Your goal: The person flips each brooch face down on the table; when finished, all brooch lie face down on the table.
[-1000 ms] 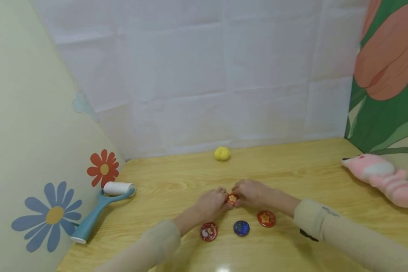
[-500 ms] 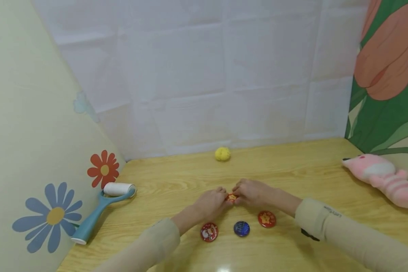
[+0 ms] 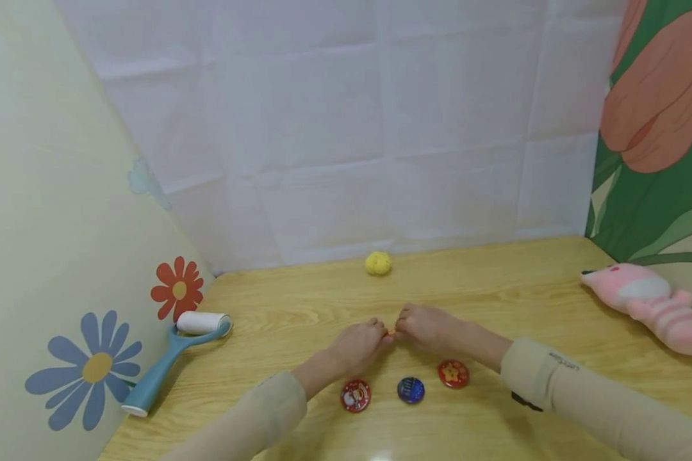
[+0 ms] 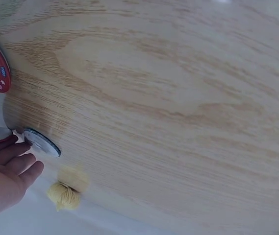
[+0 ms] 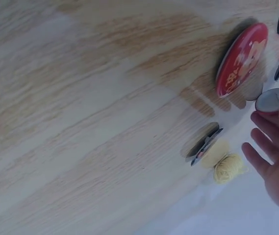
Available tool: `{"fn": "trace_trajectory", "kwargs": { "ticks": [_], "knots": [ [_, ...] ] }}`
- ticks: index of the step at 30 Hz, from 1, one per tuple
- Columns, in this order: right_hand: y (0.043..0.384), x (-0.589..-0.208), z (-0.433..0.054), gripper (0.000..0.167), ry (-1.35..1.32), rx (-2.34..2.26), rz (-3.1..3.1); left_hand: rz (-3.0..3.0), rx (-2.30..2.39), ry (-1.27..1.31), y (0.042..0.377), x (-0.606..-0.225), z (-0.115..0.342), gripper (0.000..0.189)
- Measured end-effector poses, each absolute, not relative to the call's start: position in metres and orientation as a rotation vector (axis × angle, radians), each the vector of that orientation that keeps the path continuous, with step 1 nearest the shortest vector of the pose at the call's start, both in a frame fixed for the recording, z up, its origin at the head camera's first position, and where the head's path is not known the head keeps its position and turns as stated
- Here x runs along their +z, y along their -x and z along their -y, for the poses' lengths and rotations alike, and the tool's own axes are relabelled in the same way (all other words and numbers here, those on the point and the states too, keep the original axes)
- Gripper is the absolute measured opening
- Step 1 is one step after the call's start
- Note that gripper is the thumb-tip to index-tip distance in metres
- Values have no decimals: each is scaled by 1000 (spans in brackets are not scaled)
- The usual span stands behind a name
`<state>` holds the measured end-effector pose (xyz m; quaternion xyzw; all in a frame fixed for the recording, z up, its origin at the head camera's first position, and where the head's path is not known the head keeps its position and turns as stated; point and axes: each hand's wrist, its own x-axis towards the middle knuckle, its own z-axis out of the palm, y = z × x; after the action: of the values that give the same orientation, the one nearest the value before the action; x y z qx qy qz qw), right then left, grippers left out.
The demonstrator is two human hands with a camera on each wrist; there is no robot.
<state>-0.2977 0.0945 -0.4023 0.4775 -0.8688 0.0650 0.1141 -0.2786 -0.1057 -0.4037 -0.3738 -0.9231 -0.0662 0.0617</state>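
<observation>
My left hand [image 3: 359, 346] and right hand [image 3: 428, 325] pinch a red badge [image 3: 389, 332] between them, over the table's middle. It stands almost edge-on in the head view; its pale back [image 5: 271, 101] faces the right wrist camera. In the left wrist view, a badge [image 4: 42, 142] stands tilted by the left hand's fingertips. Another tilted badge [image 5: 207, 146] is near the right hand's fingers in the right wrist view. Nearer the body lie a red cartoon badge [image 3: 355, 396], a blue badge [image 3: 411, 390] and a red star badge [image 3: 453, 374].
Behind the hands sits a yellow ball [image 3: 378, 263], near the white sheet [image 3: 323, 211]. A blue-handled lint roller [image 3: 170, 358] leans at the left wall. On the right lies a pink plush toy [image 3: 651, 306] on the wooden table [image 3: 288, 298].
The held badge has tipped, so its star face no longer shows and only a thin edge is seen. Both hands keep nearly the same place.
</observation>
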Motion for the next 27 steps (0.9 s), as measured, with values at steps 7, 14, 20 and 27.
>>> {"fn": "trace_trajectory", "kwargs": {
  "ticks": [7, 14, 20, 27],
  "knots": [
    [301, -402, -93, 4, -1353, 103, 2411, 2813, -259, 1048, 281, -404, 105, 17],
    [301, -400, -93, 10, -1319, 230, 2430, 2730, -258, 1046, 283, -405, 105, 16],
    [301, -398, -88, 4, -1198, 362, 2545, 2724, -287, 1025, 284, -403, 104, 24],
    [300, -398, -86, 12, -1045, 578, 2625, 2679, -354, 1054, 284, -401, 107, 25]
  ]
}}
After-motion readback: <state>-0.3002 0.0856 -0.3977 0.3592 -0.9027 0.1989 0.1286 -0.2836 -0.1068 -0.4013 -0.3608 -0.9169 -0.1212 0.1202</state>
